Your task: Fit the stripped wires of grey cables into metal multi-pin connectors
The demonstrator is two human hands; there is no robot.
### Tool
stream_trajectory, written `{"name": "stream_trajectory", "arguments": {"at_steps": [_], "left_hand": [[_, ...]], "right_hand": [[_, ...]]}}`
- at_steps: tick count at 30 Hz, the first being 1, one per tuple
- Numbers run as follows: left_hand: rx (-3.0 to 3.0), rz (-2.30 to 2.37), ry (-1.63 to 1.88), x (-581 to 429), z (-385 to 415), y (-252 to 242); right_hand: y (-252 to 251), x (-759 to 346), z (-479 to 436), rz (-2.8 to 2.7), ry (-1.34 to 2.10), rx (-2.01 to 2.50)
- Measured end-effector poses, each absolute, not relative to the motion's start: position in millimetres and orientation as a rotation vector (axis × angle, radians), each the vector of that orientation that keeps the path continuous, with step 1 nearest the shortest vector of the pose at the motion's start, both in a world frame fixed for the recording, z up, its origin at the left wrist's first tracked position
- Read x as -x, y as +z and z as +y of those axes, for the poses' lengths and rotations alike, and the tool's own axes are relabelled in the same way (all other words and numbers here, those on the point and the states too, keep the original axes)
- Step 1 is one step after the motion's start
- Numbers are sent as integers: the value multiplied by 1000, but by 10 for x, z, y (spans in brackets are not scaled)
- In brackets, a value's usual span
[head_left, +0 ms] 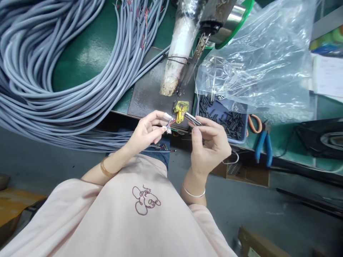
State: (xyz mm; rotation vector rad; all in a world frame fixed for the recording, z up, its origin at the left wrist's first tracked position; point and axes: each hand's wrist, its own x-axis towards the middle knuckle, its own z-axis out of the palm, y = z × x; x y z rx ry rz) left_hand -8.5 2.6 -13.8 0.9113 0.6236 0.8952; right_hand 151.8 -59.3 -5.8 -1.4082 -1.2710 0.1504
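Note:
My left hand (150, 129) is closed in a pinch on thin coloured wires (170, 122), with white wrapping on the fingertips. Between the thumb and fingers of my right hand (207, 139) is a dark, multi-pin connector (193, 119) with a silvery edge. A small yellow clamp (180, 113) stands between the two hands at the front of a dark plate (150, 85). Above it, a metal soldering tip or guide (191, 67) points down beside a plastic-wrapped white tube (177, 53). Whether the wires touch the connector is too small to tell.
Grey cables (107, 85) fill the left side of the green table (85, 53). On the right are a blue tray (242, 134) of black parts, a clear plastic bag (268, 60), and blue-handled pliers (264, 142). A solder spool (233, 23) stands behind. A cardboard box (249, 175) sits below the edge.

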Motion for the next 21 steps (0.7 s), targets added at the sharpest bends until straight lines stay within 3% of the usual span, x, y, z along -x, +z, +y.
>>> {"name": "stream_trajectory", "arguments": {"at_steps": [21], "left_hand": [[-786,639,778,108,29,-140]], "right_hand": [[-48,-1500,-552,-1208,88,1424]]}}
